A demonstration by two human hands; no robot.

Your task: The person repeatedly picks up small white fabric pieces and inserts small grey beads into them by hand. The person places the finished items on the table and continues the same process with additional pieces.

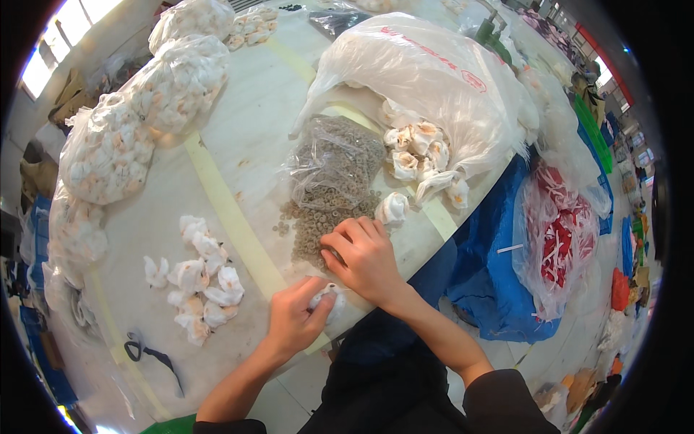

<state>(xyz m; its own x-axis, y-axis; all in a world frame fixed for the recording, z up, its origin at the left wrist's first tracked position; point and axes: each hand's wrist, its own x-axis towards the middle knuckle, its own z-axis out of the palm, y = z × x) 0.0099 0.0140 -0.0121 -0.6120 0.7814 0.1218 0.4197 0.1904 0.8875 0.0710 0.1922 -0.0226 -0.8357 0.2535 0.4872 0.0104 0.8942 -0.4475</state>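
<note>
My left hand point(299, 312) is closed around a white puffy fabric bundle point(334, 301) near the table's front edge. A small dark spot shows at the bundle's top. Just beyond it, my right hand point(361, 257) rests at the near side of a heap of small grey-brown rings point(318, 222). Its fingers are curled in toward the thumb, and whatever lies between their tips is hidden. Behind the heap, a clear plastic bag point(338, 155) holds more such rings. One loose white bundle point(392, 208) lies right of the heap.
A large clear bag point(434, 72) spills white bundles point(417, 148) at the back right. Several more bundles point(206, 278) lie left. Full bags point(170, 83) line the far left side. Black-handled scissors or a dark strap point(155, 354) lies front left. A blue sack point(491, 267) stands right.
</note>
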